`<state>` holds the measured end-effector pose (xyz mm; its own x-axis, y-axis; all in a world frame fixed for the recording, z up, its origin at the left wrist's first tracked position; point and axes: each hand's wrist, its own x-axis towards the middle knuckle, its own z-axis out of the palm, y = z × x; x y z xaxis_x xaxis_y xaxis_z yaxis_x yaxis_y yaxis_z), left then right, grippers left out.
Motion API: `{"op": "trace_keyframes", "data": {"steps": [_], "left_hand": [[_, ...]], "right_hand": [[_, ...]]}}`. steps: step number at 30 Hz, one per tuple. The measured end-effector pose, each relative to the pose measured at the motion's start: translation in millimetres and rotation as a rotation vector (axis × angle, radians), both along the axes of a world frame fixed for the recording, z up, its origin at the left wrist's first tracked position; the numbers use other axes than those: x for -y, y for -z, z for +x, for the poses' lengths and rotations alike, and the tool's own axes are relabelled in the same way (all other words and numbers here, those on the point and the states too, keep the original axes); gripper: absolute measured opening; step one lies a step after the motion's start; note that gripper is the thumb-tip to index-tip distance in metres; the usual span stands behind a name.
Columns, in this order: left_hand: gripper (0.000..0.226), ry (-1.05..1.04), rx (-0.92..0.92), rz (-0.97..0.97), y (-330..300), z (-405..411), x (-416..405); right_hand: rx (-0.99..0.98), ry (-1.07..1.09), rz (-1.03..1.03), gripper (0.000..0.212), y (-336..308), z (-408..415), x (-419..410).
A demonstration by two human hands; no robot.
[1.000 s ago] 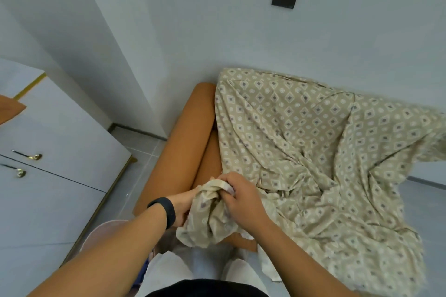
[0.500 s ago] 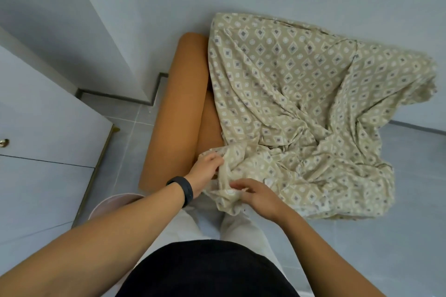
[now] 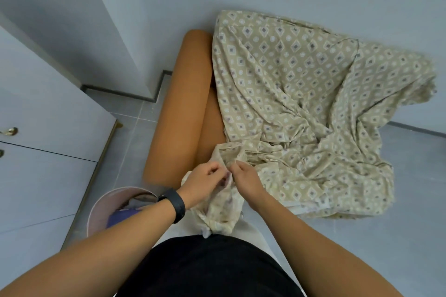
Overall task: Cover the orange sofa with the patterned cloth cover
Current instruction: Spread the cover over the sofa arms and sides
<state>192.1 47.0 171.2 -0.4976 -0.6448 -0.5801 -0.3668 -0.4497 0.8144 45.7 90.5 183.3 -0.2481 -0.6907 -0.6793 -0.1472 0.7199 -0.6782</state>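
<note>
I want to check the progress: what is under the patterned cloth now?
The patterned cloth lies over the orange sofa; only its left armrest and a seat strip show. The rest is hidden.

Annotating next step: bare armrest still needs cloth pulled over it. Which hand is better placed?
Left, probably. The left hand pinches the patterned cloth edge on the side toward the uncovered orange armrest. The right hand holds the same bunch but would have to cross over.
</note>
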Motion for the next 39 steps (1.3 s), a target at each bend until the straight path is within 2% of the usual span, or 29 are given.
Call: {"op": "trace_keyframes", "data": {"steps": [1, 3, 6, 7, 8, 11, 13, 14, 16, 18, 20, 21, 23, 25, 27, 30, 32, 34, 36, 38, 39], "left_hand": [[0.021, -0.100, 0.073, -0.035, 3, -2, 1], [0.027, -0.117, 0.220, -0.044, 13, -8, 7], [0.089, 0.077, 0.453, 0.143, 27, -25, 18], [0.098, 0.102, 0.498, 0.222, 32, -29, 20], [0.091, 0.095, 0.525, 0.305, 40, -31, 21], [0.052, 0.076, 0.495, 0.511, 64, -26, 15], [0.027, 0.045, 0.439, 0.493, 67, -29, 8], [0.016, 0.014, 0.425, 0.413, 65, -32, 6], [0.016, -0.022, 0.440, 0.196, 55, -35, 3], [0.015, -0.015, 0.383, 0.080, 41, -34, -3], [0.021, 0.029, 0.272, -0.008, 27, -31, -11], [0.024, 0.063, 0.218, -0.045, 19, -30, -15], [0.026, 0.114, 0.098, -0.071, 0, -28, -23], [0.029, 0.178, 0.021, -0.083, -10, -25, -32], [0.026, 0.216, -0.021, -0.100, -8, -17, -39], [0.018, 0.176, -0.056, -0.099, -1, -2, -44], [0.023, 0.160, -0.026, -0.054, 5, 8, -41], [0.030, 0.213, 0.090, -0.008, 11, 16, -36], [0.039, 0.302, 0.291, -0.057, 17, 20, -30], [0.027, 0.239, 0.428, -0.201, 20, 16, -21], [0.024, 0.157, 0.417, -0.221, 17, 8, -14]], "right_hand": [[-0.002, -0.030, -0.047, 0.030, -5, 2, -8], [0.043, -0.082, -0.119, 0.031, -12, 0, -24], [0.153, -0.080, -0.207, 0.025, -22, -11, -42], [0.176, -0.082, -0.229, 0.026, -23, -15, -47], [0.206, -0.081, -0.248, 0.028, -24, -20, -52], [0.239, -0.060, -0.272, 0.037, -22, -33, -64], [0.246, -0.025, -0.244, 0.035, -18, -40, -71], [0.223, -0.025, -0.211, 0.033, -14, -44, -73], [0.059, -0.137, -0.055, 0.035, -1, -55, -75], [-0.221, -0.355, 0.167, 0.038, 18, -65, -76], [-0.395, -0.374, 0.221, 0.031, 28, -70, -75], [-0.420, -0.288, 0.151, 0.029, 30, -68, -70], [-0.349, -0.097, 0.015, 0.031, 26, -63, -53], [-0.199, -0.028, 0.076, 0.046, 22, -56, -29], [-0.199, -0.122, 0.238, 0.052, 31, -51, -14], [-0.311, -0.396, 0.348, 0.024, 52, -47, -12], [-0.201, -0.313, 0.287, 0.027, 55, -45, -12], [-0.184, -0.130, 0.029, 0.037, 41, -40, -13], [-0.153, -0.042, -0.204, 0.037, 14, -33, -18], [-0.050, -0.036, -0.310, 0.037, -7, -33, -26], [0.013, -0.025, -0.319, 0.037, -15, -35, -30]]}}
